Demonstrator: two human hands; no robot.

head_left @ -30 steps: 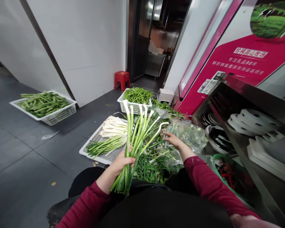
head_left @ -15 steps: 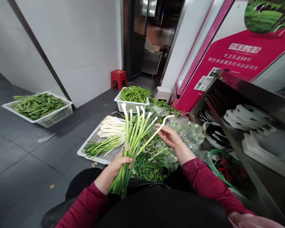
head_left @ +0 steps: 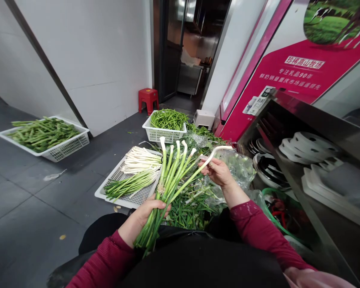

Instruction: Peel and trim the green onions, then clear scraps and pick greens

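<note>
Clamps long green-and-white scallion bunch (head_left: 171,174) in fingers of left hand (head_left: 152,209), slanting near-left to far-right, white ends far; pinches 1 bent white-ended stalk (head_left: 220,148) with right hand (head_left: 219,173).

3 wht veg baskets (head_left: 165,135), 1 red stool (head_left: 148,96), 2 hands (head_left: 153,209).

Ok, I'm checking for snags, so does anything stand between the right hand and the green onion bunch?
Nothing visible does. The right hand has its fingers right at the long bent stalk of the bunch. The left hand grips lower down, and the clear plastic lies beyond, not between.
</note>
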